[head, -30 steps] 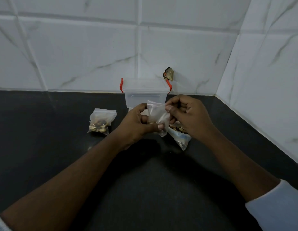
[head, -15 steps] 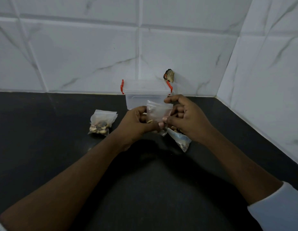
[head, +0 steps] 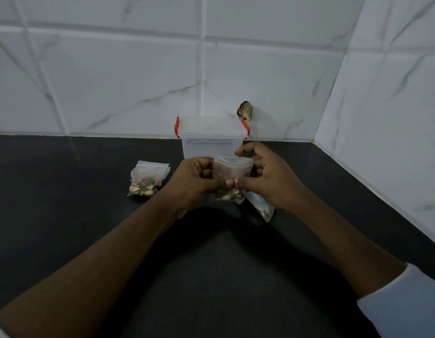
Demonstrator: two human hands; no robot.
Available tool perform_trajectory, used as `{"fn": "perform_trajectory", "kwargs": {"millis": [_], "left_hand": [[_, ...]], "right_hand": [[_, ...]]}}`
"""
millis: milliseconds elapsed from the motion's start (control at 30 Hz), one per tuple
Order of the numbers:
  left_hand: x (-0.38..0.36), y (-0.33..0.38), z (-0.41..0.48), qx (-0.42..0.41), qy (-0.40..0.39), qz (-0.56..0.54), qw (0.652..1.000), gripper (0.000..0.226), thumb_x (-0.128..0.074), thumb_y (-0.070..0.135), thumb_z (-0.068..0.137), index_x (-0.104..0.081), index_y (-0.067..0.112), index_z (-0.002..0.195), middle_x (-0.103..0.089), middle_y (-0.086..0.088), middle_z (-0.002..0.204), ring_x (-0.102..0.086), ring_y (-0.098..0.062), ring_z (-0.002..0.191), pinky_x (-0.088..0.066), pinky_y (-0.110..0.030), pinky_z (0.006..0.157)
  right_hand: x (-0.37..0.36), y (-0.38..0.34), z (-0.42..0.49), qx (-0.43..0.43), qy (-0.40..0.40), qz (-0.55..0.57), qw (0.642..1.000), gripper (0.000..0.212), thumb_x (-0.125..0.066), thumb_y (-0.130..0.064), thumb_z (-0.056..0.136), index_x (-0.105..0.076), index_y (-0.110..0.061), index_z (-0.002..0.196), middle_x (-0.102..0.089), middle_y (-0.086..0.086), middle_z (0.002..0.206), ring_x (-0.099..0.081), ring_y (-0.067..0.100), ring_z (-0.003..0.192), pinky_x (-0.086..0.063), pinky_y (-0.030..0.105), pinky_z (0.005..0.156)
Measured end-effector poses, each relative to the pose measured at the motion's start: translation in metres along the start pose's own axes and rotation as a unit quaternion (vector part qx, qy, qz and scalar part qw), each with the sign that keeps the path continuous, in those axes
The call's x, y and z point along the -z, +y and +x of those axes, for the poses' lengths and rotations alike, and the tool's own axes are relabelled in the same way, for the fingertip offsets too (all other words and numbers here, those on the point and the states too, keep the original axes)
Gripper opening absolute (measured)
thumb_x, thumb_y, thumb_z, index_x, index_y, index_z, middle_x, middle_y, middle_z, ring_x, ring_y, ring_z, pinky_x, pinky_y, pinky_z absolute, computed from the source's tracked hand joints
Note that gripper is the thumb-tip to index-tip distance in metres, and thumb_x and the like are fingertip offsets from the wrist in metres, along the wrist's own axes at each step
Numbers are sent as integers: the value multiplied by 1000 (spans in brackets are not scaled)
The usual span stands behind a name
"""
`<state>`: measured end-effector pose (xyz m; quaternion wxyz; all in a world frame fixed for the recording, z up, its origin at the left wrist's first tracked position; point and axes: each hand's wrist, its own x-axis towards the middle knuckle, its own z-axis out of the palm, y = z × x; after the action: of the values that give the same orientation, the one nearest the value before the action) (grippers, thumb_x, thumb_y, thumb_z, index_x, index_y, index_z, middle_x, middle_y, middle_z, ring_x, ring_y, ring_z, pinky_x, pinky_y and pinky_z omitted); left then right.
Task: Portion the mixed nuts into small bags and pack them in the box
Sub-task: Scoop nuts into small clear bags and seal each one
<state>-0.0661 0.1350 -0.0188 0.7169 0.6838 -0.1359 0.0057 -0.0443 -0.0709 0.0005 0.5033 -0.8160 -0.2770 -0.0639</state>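
Currently: small clear bag [head: 233, 168] is held upright between both hands, above the dark countertop [head: 211, 276] and just in front of the box [head: 211, 145]. Mixed nuts [head: 227, 194] sit in the bag's bottom, visible below the 2 thumbs. The upper part of the bag is flat and translucent, with its top edge about level with the knuckles. Whether the top seal is closed: cannot tell.

Left hand [head: 194, 181]: fingers curled, thumb pressed across the bag's front at mid-height, gripping the bag's left side.

Right hand [head: 267, 176]: thumb on the bag's front beside the left thumb, lower fingers curled at the bag's right edge, gripping it. The index finger arches over the top right corner; contact there cannot be judged. The 2 thumb tips meet at the bag's centre line.

2nd bag [head: 148, 178], with nuts inside, lies on the countertop to the left of the left hand, apart from it.

3rd bag [head: 262, 207] lies partly under the right hand, 1 corner sticking out toward the camera. Its contents are too dim to read.

Box: translucent plastic with the lid resting on top, a left red latch [head: 177, 126] and a right red latch [head: 245, 126]. It stands against the white tiled wall [head: 114, 81]. A small dark object [head: 245, 111] sits on the wall just above the box's right rear corner; it cannot be identified. A pale sleeve [head: 406, 301] covers the right forearm.
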Motion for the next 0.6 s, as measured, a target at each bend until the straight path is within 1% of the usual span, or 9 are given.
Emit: {"fn": "perform_trajectory", "kwargs": {"millis": [33, 100, 200, 267, 333, 400, 467, 533, 600], "left_hand": [[0, 1, 0, 4, 2, 1, 1000, 35, -80, -3, 80, -70, -5, 113, -77, -18, 105, -75, -30, 98, -62, -35, 85], [0, 2, 1, 21, 16, -24, 999, 27, -78, -1, 81, -72, -2, 107, -77, -20, 101, -76, -28, 91, -62, -32, 80], [1, 2, 4, 51, 20, -87, 995, 18, -75, 8, 83, -75, 2, 100, -77, -18, 97, -74, -24, 86, -60, -34, 76], [3, 1, 5, 62, 20, -111, 992, 18, -71, 14, 85, -76, 5, 100, -76, -15, 99, -73, -24, 88, -60, -36, 77], [2, 2, 6, 75, 27, -124, 989, 18, -67, 14, 91, -76, 5, 103, -76, -17, 103, -73, -28, 93, -61, -39, 81], [1, 3, 6, 85, 38, -127, 988, 17, -62, 13, 97, -75, 4, 103, -77, -16, 103, -74, -28, 93, -62, -40, 82], [1, 5, 6, 90, 46, -126, 987, 17, -62, 14, 98, -75, 4, 101, -77, -15, 100, -73, -27, 91, -63, -40, 82], [3, 6, 5, 84, 43, -118, 988, 18, -68, 19, 93, -76, 4, 100, -76, -16, 102, -72, -28, 90, -62, -41, 82], [2, 6, 3, 74, 34, -99, 992, 23, -73, 21, 87, -75, 3, 102, -76, -18, 104, -72, -28, 89, -62, -41, 79]], "right_hand": [[0, 0, 0, 0, 2, -3, 1000, 50, -85, -8, 78, -60, -22, 119, -75, 5, 95, -73, 29, 83, -61, 52, 77], [0, 0, 2, -7, 11, 0, 1000, 42, -84, -7, 79, -62, -20, 112, -76, 5, 92, -73, 29, 81, -62, 53, 75], [1, 1, 4, -21, 28, 35, 999, 24, -79, -4, 86, -66, -15, 103, -77, 8, 86, -73, 39, 78, -63, 51, 72], [3, -1, 3, -33, 35, 74, 996, 11, -75, -6, 92, -68, -11, 98, -77, 12, 84, -73, 42, 77, -63, 48, 71], [4, -2, 2, -44, 40, 94, 994, 4, -72, -8, 95, -70, -8, 97, -78, 12, 85, -74, 40, 76, -61, 48, 71], [3, -3, 1, -55, 44, 106, 992, 7, -69, -10, 97, -70, -3, 99, -78, 15, 85, -73, 39, 74, -60, 49, 71], [2, -2, 2, -59, 49, 112, 991, 12, -66, -10, 99, -68, 1, 97, -76, 21, 85, -70, 38, 69, -60, 49, 70], [2, -2, 1, -57, 54, 108, 991, 14, -64, -10, 101, -66, 2, 94, -74, 25, 83, -69, 31, 65, -60, 45, 69], [0, -2, 1, -47, 53, 100, 992, 12, -65, -9, 100, -67, 2, 96, -74, 23, 83, -69, 29, 66, -60, 41, 67]]}}
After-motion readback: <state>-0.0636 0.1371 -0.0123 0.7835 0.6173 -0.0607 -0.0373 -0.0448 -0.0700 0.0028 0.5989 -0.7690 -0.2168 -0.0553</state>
